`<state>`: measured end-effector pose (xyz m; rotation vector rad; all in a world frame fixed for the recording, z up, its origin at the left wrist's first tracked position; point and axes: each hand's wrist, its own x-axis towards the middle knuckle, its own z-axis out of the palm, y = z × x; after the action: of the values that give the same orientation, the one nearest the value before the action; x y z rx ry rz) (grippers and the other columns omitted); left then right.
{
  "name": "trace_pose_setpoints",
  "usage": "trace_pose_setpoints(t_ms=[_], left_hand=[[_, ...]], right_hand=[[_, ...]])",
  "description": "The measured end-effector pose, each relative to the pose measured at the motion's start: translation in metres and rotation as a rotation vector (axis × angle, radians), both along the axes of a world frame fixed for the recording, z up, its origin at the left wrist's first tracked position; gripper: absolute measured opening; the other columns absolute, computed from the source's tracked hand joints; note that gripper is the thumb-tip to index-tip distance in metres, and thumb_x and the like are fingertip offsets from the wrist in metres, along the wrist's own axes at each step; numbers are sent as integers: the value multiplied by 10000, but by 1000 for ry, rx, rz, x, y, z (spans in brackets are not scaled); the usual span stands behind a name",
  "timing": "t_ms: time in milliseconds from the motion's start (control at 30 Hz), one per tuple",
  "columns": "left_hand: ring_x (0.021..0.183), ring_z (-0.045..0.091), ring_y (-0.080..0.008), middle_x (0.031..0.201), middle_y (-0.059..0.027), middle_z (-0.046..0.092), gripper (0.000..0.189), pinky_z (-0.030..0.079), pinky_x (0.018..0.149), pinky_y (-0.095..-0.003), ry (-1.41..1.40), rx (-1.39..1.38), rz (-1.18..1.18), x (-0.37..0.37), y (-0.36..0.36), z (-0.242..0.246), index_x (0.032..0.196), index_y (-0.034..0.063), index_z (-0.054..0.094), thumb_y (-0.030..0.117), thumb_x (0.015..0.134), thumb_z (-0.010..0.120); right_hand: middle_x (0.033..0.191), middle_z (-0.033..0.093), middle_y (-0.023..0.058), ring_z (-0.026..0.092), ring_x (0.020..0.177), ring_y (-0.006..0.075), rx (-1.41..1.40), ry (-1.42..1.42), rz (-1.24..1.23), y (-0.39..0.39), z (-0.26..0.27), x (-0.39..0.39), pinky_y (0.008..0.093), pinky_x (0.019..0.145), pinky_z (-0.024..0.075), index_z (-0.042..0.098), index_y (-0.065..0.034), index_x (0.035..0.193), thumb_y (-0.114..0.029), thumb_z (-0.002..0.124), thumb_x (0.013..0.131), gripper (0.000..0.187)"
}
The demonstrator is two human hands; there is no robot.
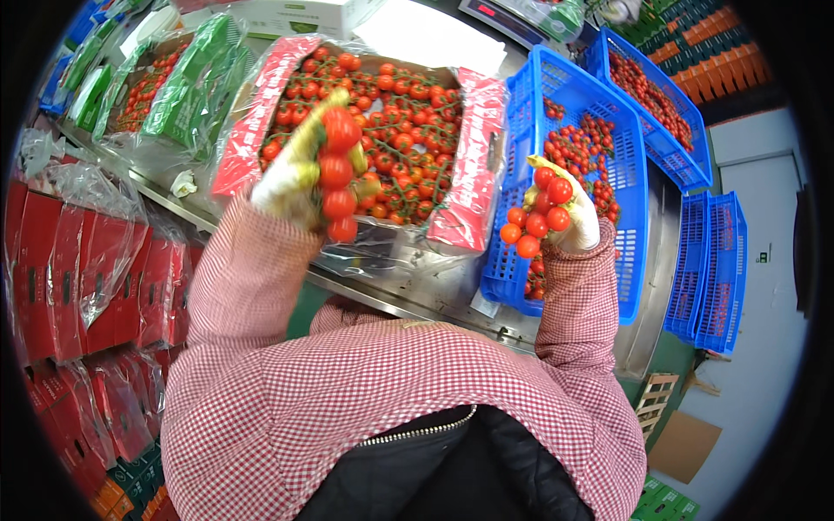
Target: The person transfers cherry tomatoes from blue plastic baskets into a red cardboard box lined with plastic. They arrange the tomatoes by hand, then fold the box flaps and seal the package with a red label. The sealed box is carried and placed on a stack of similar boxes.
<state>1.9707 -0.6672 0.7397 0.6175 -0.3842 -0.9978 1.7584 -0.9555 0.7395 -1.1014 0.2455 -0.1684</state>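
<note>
My left hand (296,172), in a stained white and yellow glove, holds a truss of cherry tomatoes (339,172) above the left part of a red cardboard box (472,159). That box is lined with clear plastic film and full of cherry tomatoes on the vine (404,140). My right hand (573,208), gloved too, grips a second truss of cherry tomatoes (537,211), some red and some orange. It is over the near left side of a blue plastic crate (629,195), where more tomato trusses (580,146) lie.
Another blue crate (697,150) of tomatoes stands beyond, at right. A green box (189,98) in plastic film is at left on the steel table (417,273). A scale (498,16) stands at the back. Red cartons (85,280) are stacked at lower left.
</note>
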Motion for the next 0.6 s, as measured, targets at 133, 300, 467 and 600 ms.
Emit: trace_pose_setpoints(t_ms=[133,300,467,600], left_hand=[[1080,540,-313,1262,-173,467,831,497,879,-534,-152,80,164,77,-3,7,1390,90,254,151,707,723],[1004,593,-321,1204,-159,511,816,538,788,-501,-218,219,249,120,-50,3,1389,212,259,54,729,714],[955,608,-295,1090,-160,577,588,550,766,-445,-64,568,259,143,-106,-24,1244,42,410,96,750,724],[853,599,-224,925,-94,576,347,538,782,-381,-192,745,76,148,-107,-51,1062,15,527,163,800,699]], right_hand=[[898,605,67,616,790,182,-67,30,-71,14,-2,18,340,750,520,338,20,1338,-365,706,693,836],[896,610,85,630,784,210,-80,-5,-137,20,-7,14,385,758,534,334,22,1336,-328,664,744,764],[880,614,82,642,760,230,-47,19,-245,22,-13,0,429,744,547,329,16,1344,-293,641,763,729],[910,619,86,635,810,195,-74,7,-264,25,-14,-9,375,757,540,326,34,1347,-317,644,766,749]])
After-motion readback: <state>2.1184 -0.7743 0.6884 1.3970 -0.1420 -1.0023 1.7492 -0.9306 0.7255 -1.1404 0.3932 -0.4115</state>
